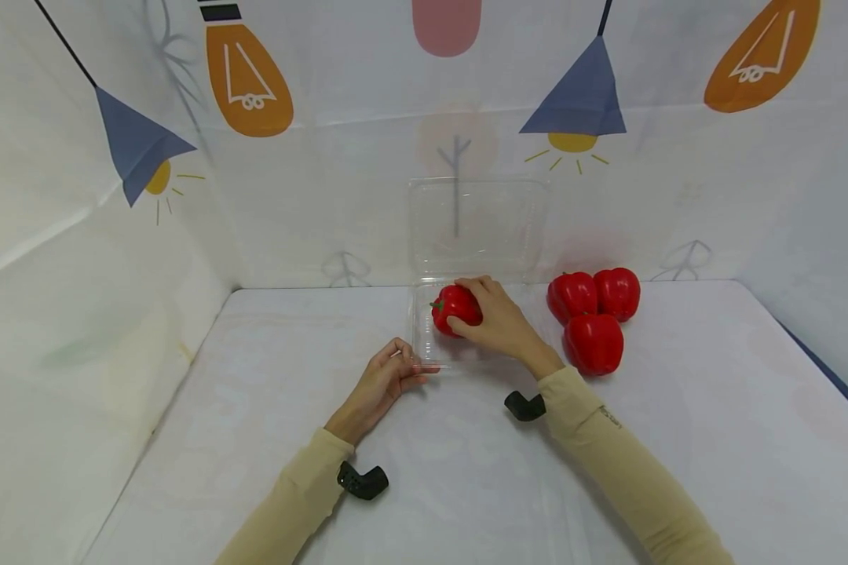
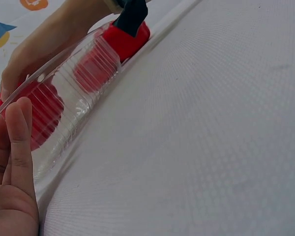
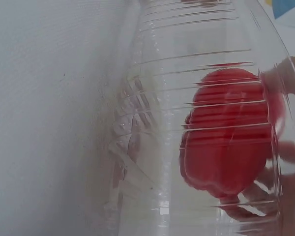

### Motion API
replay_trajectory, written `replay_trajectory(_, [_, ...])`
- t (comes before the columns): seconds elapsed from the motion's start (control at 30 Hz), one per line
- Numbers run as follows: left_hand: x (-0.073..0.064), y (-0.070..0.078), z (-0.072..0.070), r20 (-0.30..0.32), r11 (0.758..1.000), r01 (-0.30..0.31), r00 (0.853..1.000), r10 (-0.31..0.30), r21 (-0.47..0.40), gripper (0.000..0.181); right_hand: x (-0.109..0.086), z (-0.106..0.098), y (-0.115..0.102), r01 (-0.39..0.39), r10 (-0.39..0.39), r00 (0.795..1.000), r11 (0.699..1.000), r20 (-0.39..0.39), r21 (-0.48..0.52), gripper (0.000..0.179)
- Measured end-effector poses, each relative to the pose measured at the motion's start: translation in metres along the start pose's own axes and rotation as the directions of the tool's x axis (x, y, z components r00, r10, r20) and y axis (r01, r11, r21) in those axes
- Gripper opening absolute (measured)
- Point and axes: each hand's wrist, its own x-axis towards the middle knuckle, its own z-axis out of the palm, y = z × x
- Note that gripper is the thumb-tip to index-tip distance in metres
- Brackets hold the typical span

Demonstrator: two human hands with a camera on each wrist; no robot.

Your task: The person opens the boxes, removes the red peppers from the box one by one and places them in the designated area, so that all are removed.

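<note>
In the head view my right hand (image 1: 498,318) grips a red bell pepper (image 1: 456,308) with a green stem, thumb on the near side and fingers over the far side. The pepper is inside a clear plastic clamshell box (image 1: 424,345), whose lid (image 1: 477,224) stands raised at the back. My left hand (image 1: 389,373) touches the box's near left corner. The left wrist view shows its fingers (image 2: 20,142) fairly straight against the wall, tips close to the rim. Through ribbed plastic, the right wrist view shows the held pepper (image 3: 226,132).
To the right of the box, three more red bell peppers (image 1: 593,345) sit close together on the white-covered table (image 1: 311,322). A white cloth backdrop (image 1: 353,180) with printed lamps and bulbs rises behind the table's far edge. Each wrist carries a small black camera (image 1: 363,480).
</note>
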Motion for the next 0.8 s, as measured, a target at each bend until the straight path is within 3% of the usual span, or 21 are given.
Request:
replay_trajectory(0.27, [0.001,-0.001,-0.002,0.01,1.0,-0.003,1.0,0.003,0.001,0.01,-0.006,-0.006,0.0,0.004,-0.004,1.0,1.0,-0.013,0.014,0.067])
replay_trajectory(0.8, [0.0,0.001,-0.001,-0.002,1.0,0.021,1.0,-0.021,0.011,0.008,-0.018,-0.023,0.001,-0.04,0.038,0.999,0.997,0.038,0.071,0.073])
